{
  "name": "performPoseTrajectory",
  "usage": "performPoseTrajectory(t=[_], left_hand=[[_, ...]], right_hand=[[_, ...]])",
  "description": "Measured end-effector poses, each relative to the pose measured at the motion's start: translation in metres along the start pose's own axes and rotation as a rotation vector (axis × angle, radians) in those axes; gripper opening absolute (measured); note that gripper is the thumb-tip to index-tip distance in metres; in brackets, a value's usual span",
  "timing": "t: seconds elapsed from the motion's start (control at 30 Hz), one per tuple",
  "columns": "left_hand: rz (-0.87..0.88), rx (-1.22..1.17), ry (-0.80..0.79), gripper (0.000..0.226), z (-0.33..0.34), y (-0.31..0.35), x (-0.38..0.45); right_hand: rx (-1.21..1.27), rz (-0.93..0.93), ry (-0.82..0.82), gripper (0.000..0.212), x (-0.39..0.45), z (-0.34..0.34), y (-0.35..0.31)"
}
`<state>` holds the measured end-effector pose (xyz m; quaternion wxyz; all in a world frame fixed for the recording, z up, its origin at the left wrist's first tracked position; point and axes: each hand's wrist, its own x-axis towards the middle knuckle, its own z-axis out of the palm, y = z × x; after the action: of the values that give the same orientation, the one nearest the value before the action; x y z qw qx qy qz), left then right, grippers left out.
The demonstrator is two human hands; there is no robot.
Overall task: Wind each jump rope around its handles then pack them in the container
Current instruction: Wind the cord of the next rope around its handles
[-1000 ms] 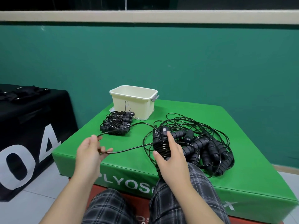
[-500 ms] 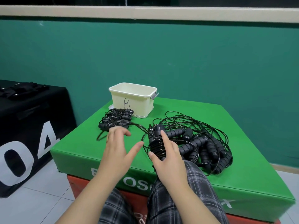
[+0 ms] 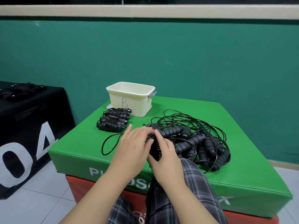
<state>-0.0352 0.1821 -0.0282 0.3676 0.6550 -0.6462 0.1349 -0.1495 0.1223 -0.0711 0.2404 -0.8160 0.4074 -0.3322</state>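
Observation:
My right hand [image 3: 166, 152] grips a pair of black jump rope handles [image 3: 156, 147] with cord wound round them, just above the green box's front edge. My left hand [image 3: 134, 146] lies over the left side of that bundle, fingers stretched across its top. A loose loop of its cord [image 3: 106, 144] lies on the box to the left. A tangled pile of unwound black ropes [image 3: 203, 143] sits to the right. Wound ropes [image 3: 113, 121] lie stacked beside the cream container [image 3: 131, 98] marked B.
Everything rests on a green plyo box [image 3: 242, 159] stacked on a red one [image 3: 84, 189]. A black box [image 3: 24, 135] with white numbers stands at the left. A green wall rises behind. My plaid-trousered knee [image 3: 191, 183] is below the box edge.
My left hand let the cord's far end drop and moved right onto the bundle in my right hand. The stretched cord now lies slack in a loop on the box.

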Motion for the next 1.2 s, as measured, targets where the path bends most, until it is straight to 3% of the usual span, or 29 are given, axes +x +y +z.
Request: performPoseTrajectory(t=[0.1,0.23,0.33,0.47,0.53,0.7,0.8,0.9,1.07,1.2], left_hand=[[-0.178,0.087,-0.107,0.031,0.003,-0.003,-0.002],[-0.164,0.221,-0.169,0.053,0.01,-0.014,-0.007],[-0.16,0.263,-0.148,0.047,0.013,-0.028,-0.012],[-0.237,0.126,-0.18,0.041,0.008,-0.035,-0.013],[-0.277,0.201,-0.152,0.035,0.004,-0.037,-0.013],[-0.119,0.321,-0.051,0.042,0.0,-0.04,-0.013],[-0.024,0.297,-0.025,0.055,0.008,-0.046,-0.018],[0.058,0.268,0.032,0.053,0.014,-0.05,-0.023],[0.019,0.174,-0.004,0.042,0.014,-0.056,-0.025],[-0.112,-0.155,-0.016,0.057,0.026,-0.069,-0.025]], right_hand=[[0.03,-0.05,-0.009,0.077,-0.002,-0.002,-0.001],[0.11,-0.08,-0.013,0.077,-0.003,-0.001,-0.002],[0.177,-0.061,0.005,0.078,-0.003,-0.003,-0.002],[0.262,-0.047,-0.018,0.08,-0.005,-0.005,-0.004],[0.297,-0.029,-0.022,0.081,-0.005,-0.004,-0.004],[0.372,0.037,0.017,0.08,-0.006,0.001,-0.004],[0.368,0.056,0.055,0.079,-0.008,0.0,-0.007],[0.328,0.049,0.074,0.078,-0.009,-0.003,-0.009],[0.389,0.051,0.065,0.077,-0.011,0.0,-0.01],[0.521,0.044,0.029,0.07,-0.014,-0.002,-0.009]])
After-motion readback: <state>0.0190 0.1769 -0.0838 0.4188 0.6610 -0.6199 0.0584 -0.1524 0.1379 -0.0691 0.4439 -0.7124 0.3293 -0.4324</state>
